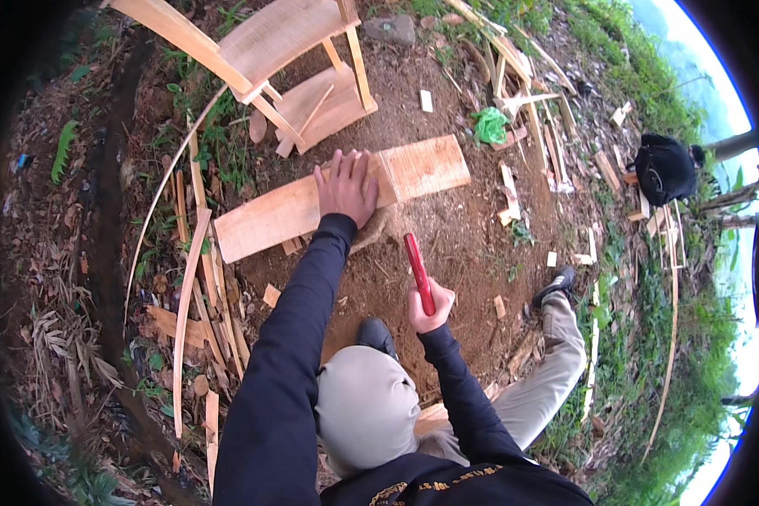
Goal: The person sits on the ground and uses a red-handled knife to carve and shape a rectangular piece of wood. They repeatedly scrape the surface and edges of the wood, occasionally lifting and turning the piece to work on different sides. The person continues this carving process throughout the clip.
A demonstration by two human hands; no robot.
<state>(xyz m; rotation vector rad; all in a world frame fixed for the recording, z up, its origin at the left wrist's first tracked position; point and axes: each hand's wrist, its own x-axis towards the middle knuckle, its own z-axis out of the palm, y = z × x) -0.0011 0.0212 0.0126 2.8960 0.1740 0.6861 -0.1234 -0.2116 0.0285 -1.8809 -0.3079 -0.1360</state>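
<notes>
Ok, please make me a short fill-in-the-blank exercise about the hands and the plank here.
1. The left hand lies flat on the ____.
2. The right hand holds a tool with a ____ handle.
3. The plank rests on bare ____.
4. A ____ bag lies at the far right.

Missing words: plank; red; soil; black

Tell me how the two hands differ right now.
The left hand lies flat, fingers spread, on the wooden plank; the right hand is closed around a red tool handle. The left arm reaches far forward, while the right stays close to the knee. Both are bare, with dark sleeves.
</notes>
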